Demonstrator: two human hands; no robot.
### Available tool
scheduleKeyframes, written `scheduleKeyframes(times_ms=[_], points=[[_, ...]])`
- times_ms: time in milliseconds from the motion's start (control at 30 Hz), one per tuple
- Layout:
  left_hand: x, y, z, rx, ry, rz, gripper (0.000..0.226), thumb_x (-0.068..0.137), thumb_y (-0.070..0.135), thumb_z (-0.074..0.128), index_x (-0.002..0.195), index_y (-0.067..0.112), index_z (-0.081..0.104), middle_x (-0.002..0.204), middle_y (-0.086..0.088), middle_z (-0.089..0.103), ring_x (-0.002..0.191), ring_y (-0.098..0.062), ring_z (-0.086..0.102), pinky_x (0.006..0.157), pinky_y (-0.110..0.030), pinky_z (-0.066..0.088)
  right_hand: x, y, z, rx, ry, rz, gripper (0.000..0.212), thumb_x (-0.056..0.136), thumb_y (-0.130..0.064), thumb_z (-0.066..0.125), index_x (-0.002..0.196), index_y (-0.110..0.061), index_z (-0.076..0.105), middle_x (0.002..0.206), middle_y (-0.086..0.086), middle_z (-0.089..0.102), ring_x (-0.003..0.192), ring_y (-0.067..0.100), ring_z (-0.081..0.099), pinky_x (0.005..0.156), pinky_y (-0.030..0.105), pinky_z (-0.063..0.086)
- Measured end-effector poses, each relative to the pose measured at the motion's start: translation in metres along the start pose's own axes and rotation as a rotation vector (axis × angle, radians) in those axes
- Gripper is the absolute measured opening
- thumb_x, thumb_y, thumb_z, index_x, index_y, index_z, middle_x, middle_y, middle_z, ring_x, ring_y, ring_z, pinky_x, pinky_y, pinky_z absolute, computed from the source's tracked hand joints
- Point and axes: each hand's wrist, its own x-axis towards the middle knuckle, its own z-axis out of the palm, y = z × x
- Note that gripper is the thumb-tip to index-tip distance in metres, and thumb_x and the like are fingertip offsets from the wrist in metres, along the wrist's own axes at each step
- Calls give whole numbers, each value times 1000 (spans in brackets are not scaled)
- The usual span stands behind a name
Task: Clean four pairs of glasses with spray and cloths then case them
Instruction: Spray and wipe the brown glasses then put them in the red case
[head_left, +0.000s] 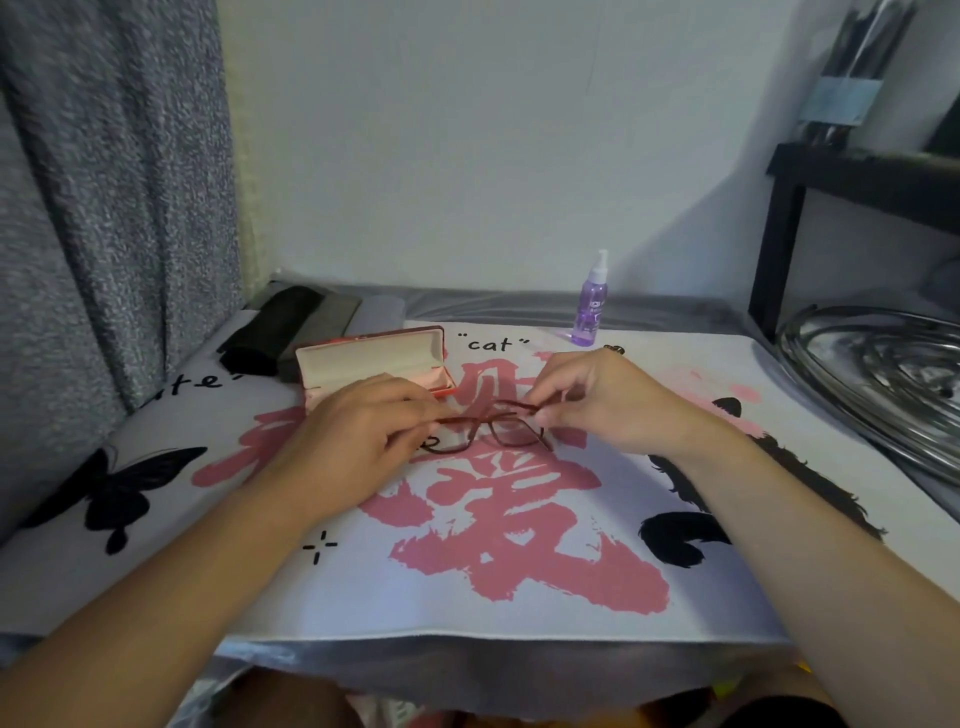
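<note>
A pair of thin brown-framed glasses is held just above the printed mat. My left hand grips the frame's left end. My right hand pinches the right temple arm, which is folded partway over the lenses. An open red glasses case with a pale lining lies just behind my left hand. A purple spray bottle stands upright at the back of the mat. Dark and grey folded cloths or soft cases lie at the back left.
A grey curtain hangs along the left. At the right sit a shiny metal basin and a black shelf. The wall stands close behind the table.
</note>
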Motion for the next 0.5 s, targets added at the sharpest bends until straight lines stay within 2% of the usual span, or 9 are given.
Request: scheduleKeyframes(times_ms=[100, 200, 333, 433, 500], points=[[-3, 0, 2, -54, -26, -63, 26, 95, 24, 65, 118, 24, 75, 109, 12, 70, 96, -5, 66, 86, -35, 58, 4, -1, 8, -102, -25, 6, 22, 83, -2, 79, 99, -17, 79, 87, -2, 65, 70, -2, 57, 71, 11, 44], [-3, -1, 2, -71, 16, -118, 29, 94, 7, 66, 117, 21, 76, 106, 11, 70, 91, -6, 65, 83, -35, 58, 7, -7, 14, -124, -28, 25, 25, 86, -7, 78, 109, -17, 76, 88, -6, 69, 71, -2, 58, 72, 12, 47], [0, 0, -7, 7, 246, -206, 27, 87, -9, 58, 89, 10, 77, 95, 1, 68, 90, -18, 64, 84, -42, 56, 18, -20, 21, -252, -15, 2, 12, 92, -25, 73, 102, -28, 78, 92, -18, 68, 86, -1, 62, 82, 22, 48], [-2, -5, -16, 55, 454, -342, 23, 84, -3, 53, 79, 9, 72, 95, -1, 63, 94, -25, 61, 86, -40, 53, 27, -35, 33, -380, -126, -21, 15, 96, -27, 68, 104, -21, 80, 81, -28, 57, 78, -10, 53, 71, 5, 37], [-4, -12, -23, 76, 531, -495, 24, 86, -1, 53, 85, 14, 72, 103, 2, 57, 101, -26, 58, 89, -41, 51, 32, -39, 40, -464, -170, -8, 15, 96, -25, 68, 101, -19, 80, 85, -21, 63, 76, -3, 54, 64, 6, 35]])
